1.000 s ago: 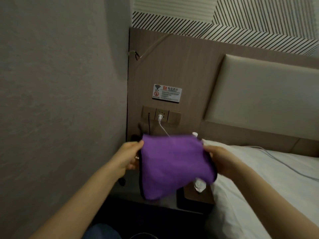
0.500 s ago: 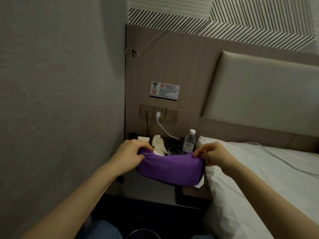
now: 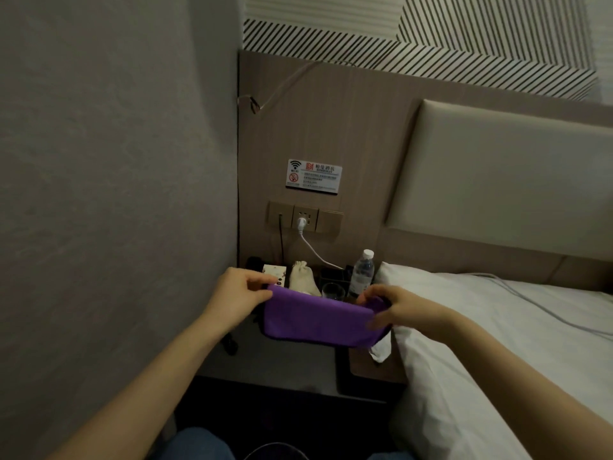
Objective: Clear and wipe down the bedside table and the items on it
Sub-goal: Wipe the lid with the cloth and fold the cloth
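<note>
Purple cloth (image 3: 320,322), folded into a long band, hangs stretched between both hands at the centre of the frame, above the table (image 3: 282,363). Left hand (image 3: 240,293) pinches its left end with curled fingers; right hand (image 3: 394,310) grips the right end, thumb and fingers closed round the bunched fabric.

Behind the cloth, at the back of the table, stand several things in a row — a small patterned box (image 3: 274,273), a pale drawstring pouch (image 3: 303,278), a clear glass (image 3: 331,291) and a water bottle (image 3: 362,272) with a white cap. A dark holder (image 3: 333,275) sits between pouch and bottle. Just below the cloth's right end a crumpled white tissue (image 3: 381,350) lies on a brown tray (image 3: 371,370).

On the wooden panel above, a white plug (image 3: 301,223) sits in the socket plate (image 3: 305,216), its cable running down toward the bottle. A sign (image 3: 314,176) with a wifi mark is fixed higher up. White bedding (image 3: 481,327) fills the right of the frame — a padded headboard (image 3: 504,180) above it, a grey wall (image 3: 109,177) at left.
</note>
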Tool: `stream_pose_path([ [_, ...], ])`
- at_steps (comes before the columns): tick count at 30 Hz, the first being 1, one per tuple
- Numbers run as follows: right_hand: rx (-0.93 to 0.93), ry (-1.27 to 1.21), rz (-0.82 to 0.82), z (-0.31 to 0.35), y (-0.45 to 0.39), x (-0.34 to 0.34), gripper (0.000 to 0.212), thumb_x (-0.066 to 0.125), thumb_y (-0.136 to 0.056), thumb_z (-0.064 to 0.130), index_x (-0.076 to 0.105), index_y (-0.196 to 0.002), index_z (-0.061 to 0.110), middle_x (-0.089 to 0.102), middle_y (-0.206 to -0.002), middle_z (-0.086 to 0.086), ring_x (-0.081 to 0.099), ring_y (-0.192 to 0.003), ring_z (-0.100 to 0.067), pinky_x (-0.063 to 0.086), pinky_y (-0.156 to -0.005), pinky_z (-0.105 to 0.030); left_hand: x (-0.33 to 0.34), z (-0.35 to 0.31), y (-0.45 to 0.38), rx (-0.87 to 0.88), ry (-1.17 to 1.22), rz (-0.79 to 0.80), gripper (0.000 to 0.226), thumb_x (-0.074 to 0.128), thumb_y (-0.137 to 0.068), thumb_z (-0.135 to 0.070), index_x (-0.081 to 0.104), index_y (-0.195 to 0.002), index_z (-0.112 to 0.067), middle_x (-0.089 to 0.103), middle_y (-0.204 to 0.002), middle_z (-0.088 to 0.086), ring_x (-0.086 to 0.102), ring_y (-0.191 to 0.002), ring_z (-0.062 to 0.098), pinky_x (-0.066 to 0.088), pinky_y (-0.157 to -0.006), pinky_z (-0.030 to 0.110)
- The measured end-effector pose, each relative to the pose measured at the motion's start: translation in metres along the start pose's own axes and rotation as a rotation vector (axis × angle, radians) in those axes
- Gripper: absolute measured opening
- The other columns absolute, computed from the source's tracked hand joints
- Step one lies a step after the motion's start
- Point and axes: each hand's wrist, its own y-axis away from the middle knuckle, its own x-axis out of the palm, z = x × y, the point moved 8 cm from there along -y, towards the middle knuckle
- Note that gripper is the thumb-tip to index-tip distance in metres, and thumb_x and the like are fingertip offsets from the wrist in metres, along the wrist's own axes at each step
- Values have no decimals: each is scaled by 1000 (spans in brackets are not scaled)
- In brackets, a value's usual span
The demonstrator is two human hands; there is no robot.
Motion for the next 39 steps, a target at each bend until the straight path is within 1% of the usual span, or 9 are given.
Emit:
stream_pose_path([
  [5,-133,387,-116,15,0,-3,42,63,-73,-11,61,-94,26,57,-103,5,55,-86,-3,43,-64,-9,-7,-15,8,155,-348,-85,31,71,-83,-14,71,-112,-24,70,-110,-5,61,-103,12,51,-93,36],
  [11,-269,642,-369,30,14,-27,10,74,-82,17,76,-90,22,56,-85,7,52,-75,-8,34,-59,-7,-23,-20,12,228,-360,-133,17,66,-88,-17,76,-99,-24,72,-97,-6,63,-94,13,51,-86,38],
  [15,-282,192,-470,31,32,-51,14,76,-81,24,71,-70,30,62,-87,4,59,-74,-5,42,-57,-11,-39,-23,10,208,-25,-162,17,64,-89,-11,70,-87,-27,71,-88,-7,66,-88,11,52,-82,29],
  [18,-261,-279,-350,21,33,-48,11,73,-82,18,73,-70,21,70,-85,-2,66,-83,-17,50,-69,-21,-40,-26,10,223,-28,-166,11,66,-88,-16,69,-83,-25,70,-84,-5,65,-84,11,51,-78,28],
  [21,-262,-692,-196,17,30,-41,8,65,-82,24,71,-83,21,71,-95,-4,66,-95,-25,52,-78,-37,-35,-24,9,175,157,-123,17,58,-94,-25,68,-80,-24,68,-77,-9,63,-76,3,47,-71,19],
  [23,-217,-859,-92,14,24,-30,31,61,-85,30,68,-111,16,69,-117,-9,65,-109,-30,53,-86,-44,-24,-16,9,29,446,-60,23,51,-97,-33,68,-83,-25,70,-80,-7,64,-78,5,47,-69,22],
  [29,40,-936,-165,2,7,-4,50,56,-92,33,50,-137,11,62,-128,-13,62,-113,-32,52,-82,-43,0,-4,19,-260,642,-163,27,46,-100,-33,65,-89,-17,70,-90,4,65,-88,20,50,-72,34],
  [36,31,-907,47,37,4,49,58,58,-86,56,55,-129,17,71,-116,-11,68,-105,-30,57,-79,-44,57,-77,33,-103,681,165,22,45,-100,-30,65,-106,-23,68,-106,-2,72,-86,13,58,-64,25],
  [39,-33,-934,25,41,7,58,53,72,-81,30,56,-129,14,69,-116,-16,68,-104,-33,58,-80,-46,53,-81,32,-23,791,123,27,43,-100,-26,63,-119,-22,65,-119,-4,70,-98,12,58,-77,28],
])
